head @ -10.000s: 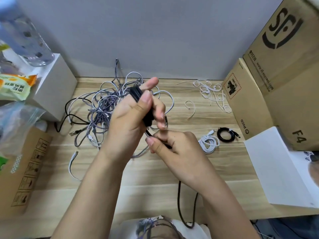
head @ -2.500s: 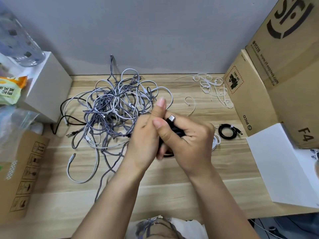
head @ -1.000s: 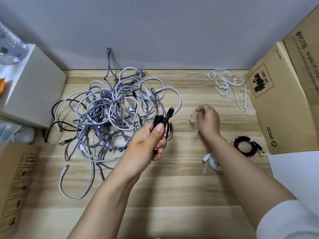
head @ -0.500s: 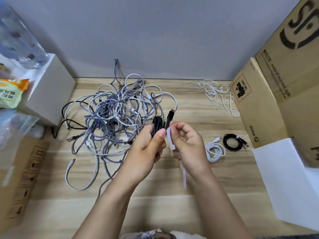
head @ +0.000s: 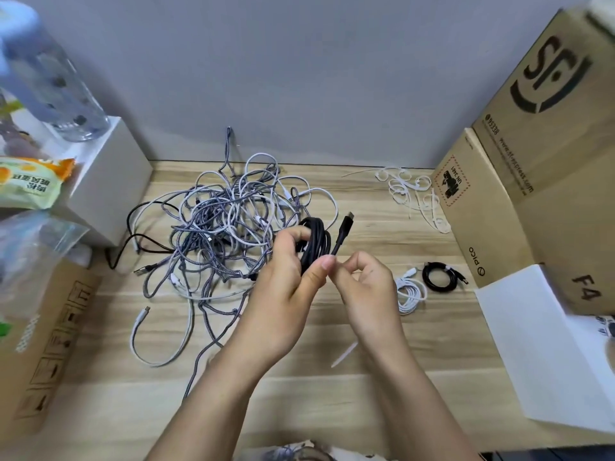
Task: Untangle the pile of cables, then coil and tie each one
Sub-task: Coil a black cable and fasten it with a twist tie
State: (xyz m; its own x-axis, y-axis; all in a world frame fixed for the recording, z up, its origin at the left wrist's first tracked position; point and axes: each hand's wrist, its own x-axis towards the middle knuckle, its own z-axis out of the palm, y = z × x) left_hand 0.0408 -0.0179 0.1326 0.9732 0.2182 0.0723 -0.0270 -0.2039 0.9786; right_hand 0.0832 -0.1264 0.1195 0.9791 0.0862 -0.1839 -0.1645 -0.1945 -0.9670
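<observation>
Tangled pile (head: 229, 234): grey braided, white and black cables knotted together on the tabletop (head: 299, 394), just left of and behind the left fingers; none of it sorted yet. A loose strand could catch the coil if the hands drift that way.
Left hand (head: 283, 294): fingers and thumb clenched round the coiled black cable (head: 314, 242), held above the tabletop. Judged risk: if this hold slackens while the tie goes on, the loops will spring apart and the coiling must be redone.
USB-C plug end (head: 344, 229): sticks up free, just right of the coil and above the right fingertips. It may slip out of the bundle or get trapped crooked under the tie.
Right hand (head: 362, 284): fingers curled, pinching a white tie strip; its tail (head: 344, 354) hangs below the wrist. A thin strip is easily dropped or threaded round only some loops.
Finished coils: a white coiled cable (head: 411, 292) and a black coiled cable (head: 441, 277) lie right of the right fingers.
Spare ties (head: 412, 197): white strips heaped far right, beyond both hands, near the cardboard box (head: 482, 221).
</observation>
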